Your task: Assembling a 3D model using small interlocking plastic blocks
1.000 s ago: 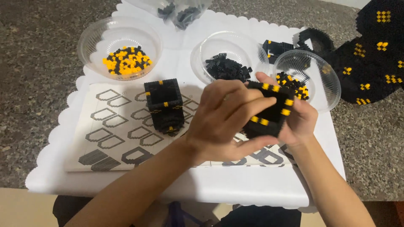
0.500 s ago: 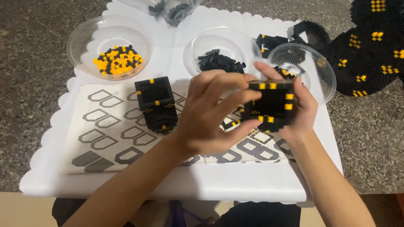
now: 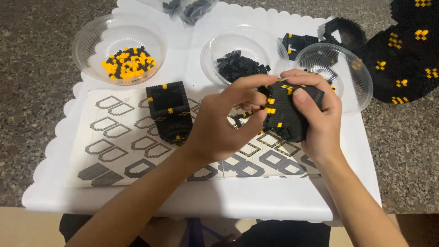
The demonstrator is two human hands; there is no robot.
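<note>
A black block assembly with orange studs (image 3: 288, 112) is held above the right half of the white tray (image 3: 256, 201), over the printed instruction sheet (image 3: 123, 142). It is clasped by the right hand (image 3: 320, 119) from the far side; the left hand (image 3: 224, 123) is pinched on its near face by thumb and fingers. A second, similar black piece (image 3: 169, 112) stands on the sheet near tray centre, untouched. Along the far edge sit a bowl of mixed orange and black bricks (image 3: 120, 48), a bowl of black bricks (image 3: 242, 52) and a nearly empty bowl (image 3: 336, 75). Judged partway: two sub-blocks built, loose bricks left.
</note>
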